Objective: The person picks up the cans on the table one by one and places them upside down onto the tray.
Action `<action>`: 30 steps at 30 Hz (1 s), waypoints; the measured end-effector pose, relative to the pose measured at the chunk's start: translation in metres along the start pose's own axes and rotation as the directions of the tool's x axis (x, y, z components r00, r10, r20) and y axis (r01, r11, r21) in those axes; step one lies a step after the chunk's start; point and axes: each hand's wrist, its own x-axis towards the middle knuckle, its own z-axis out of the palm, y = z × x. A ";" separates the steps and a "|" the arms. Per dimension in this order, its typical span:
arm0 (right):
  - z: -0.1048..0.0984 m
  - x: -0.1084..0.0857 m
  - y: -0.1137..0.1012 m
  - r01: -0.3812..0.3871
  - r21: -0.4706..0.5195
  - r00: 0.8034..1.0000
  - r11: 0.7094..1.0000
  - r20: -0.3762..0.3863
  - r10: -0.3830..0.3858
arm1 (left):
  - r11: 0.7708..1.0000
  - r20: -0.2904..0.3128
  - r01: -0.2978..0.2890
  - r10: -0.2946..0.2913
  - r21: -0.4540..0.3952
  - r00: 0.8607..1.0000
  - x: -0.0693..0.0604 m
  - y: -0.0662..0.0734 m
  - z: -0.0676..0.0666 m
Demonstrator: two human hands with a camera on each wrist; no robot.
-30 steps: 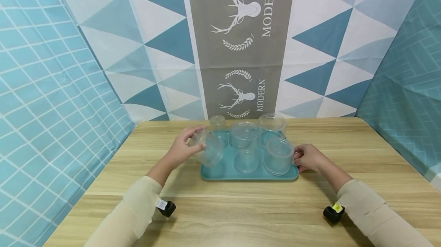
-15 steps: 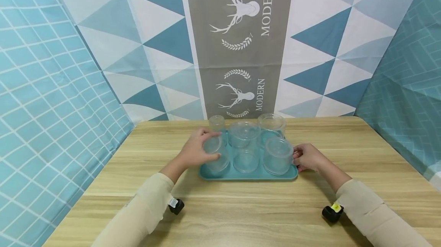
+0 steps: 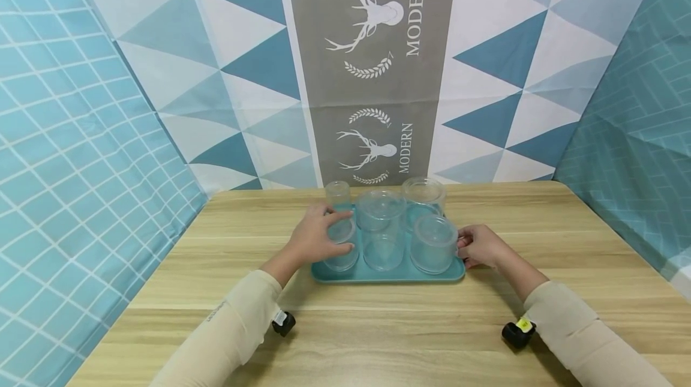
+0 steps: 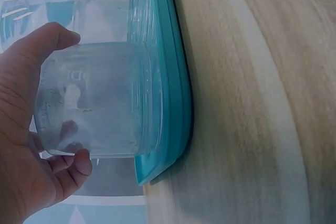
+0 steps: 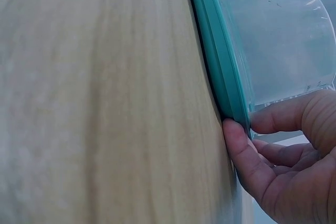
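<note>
A clear plastic container [image 3: 342,260] stands on the front left of a teal tray [image 3: 385,279]. My left hand [image 3: 315,236] holds it from the left, thumb on one side and fingers on the other, also visible in the left wrist view around the container [image 4: 100,93]. At the tray's right end, my right hand [image 3: 482,245] pinches the tray rim [image 5: 231,82] between thumb and fingers. Next to it sits another clear lidded container [image 3: 433,249]. In the middle stands a clear container [image 3: 384,252], with a wider one [image 3: 381,210] behind it.
A narrow clear jar [image 3: 338,192] stands at the tray's back left, and a wide clear jar [image 3: 423,195] at its back right. The tray lies on a wooden table [image 3: 399,333]. A patterned cloth wall [image 3: 372,93] rises behind the table.
My left hand has moved right with the clear container, which was tilted over the tray's left edge and now stands upright on the tray. My right hand keeps its hold on the rim.
</note>
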 end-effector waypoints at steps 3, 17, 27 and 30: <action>0.000 -0.001 0.000 -0.002 0.004 1.000 1.000 0.005 0.002 | 1.000 0.005 -0.003 0.003 0.014 1.000 0.000 0.000 0.001; -0.003 -0.018 -0.001 0.050 -0.105 0.999 0.993 0.000 -0.050 | 0.999 0.047 0.009 -0.012 0.049 0.999 -0.008 0.009 -0.004; -0.015 -0.055 -0.006 0.331 -0.543 0.880 0.772 -0.117 -0.460 | 0.997 0.078 -0.011 0.016 -0.074 0.997 -0.030 0.008 -0.026; -0.023 -0.069 -0.010 0.426 -0.644 0.715 0.636 -0.192 -0.672 | 0.997 0.028 -0.002 0.004 -0.078 1.000 -0.044 0.007 -0.042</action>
